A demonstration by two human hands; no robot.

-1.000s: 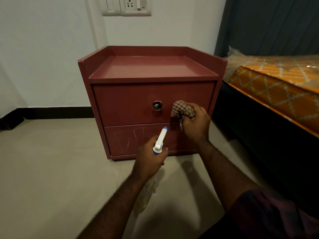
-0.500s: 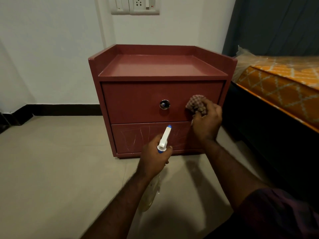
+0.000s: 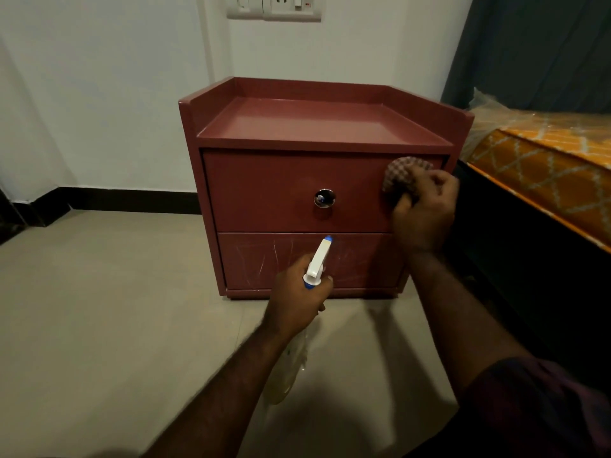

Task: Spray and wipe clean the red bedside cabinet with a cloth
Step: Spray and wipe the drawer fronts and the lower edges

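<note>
Cloth (image 3: 405,173) shifted right, to the far corner of the upper drawer (image 3: 281,190), red cabinet (image 3: 297,127).
Right hand (image 3: 426,209) clutches it there; rest of front lies leftward. Left hand (image 3: 296,302) grips spray bottle (image 3: 317,262), aimed at lower drawer (image 3: 258,259).

No word, brand or number can be read anywhere. The bottle (image 3: 291,368) has a small dark mark on its clear side, too blurred to make out. The switch plate (image 3: 274,9) on the wall (image 3: 99,94), at the top edge of the view, shows no lettering that can be read
</note>
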